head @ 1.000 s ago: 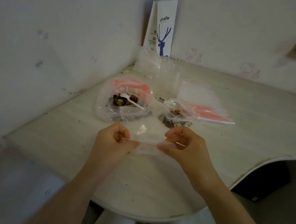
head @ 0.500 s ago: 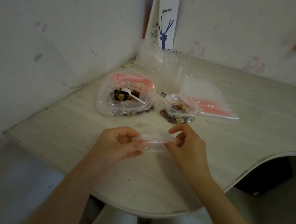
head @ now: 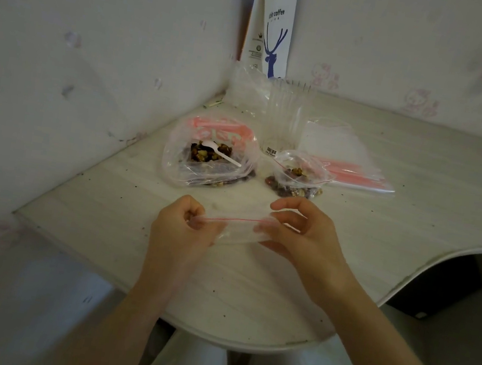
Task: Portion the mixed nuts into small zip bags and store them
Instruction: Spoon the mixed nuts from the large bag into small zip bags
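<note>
An empty small clear zip bag (head: 237, 228) with a red seal line is stretched between both hands above the table. My left hand (head: 182, 223) pinches its left end and my right hand (head: 303, 238) pinches its right end. Beyond them lies a large clear bag of mixed nuts (head: 209, 154) with a white plastic spoon (head: 220, 152) resting in it. To its right sits a small zip bag (head: 295, 175) partly filled with nuts, its mouth standing open.
A stack of empty zip bags (head: 351, 167) with red seals lies at the back right. A clear plastic cup (head: 284, 117) and a white paper bag (head: 272, 27) stand in the wall corner. The pale table (head: 419, 193) curves inward at the right front edge.
The hands turned the empty zip bag so its red seal line now runs straight between them, and the bag has been pulled taut. The camera tilted slightly downward.
</note>
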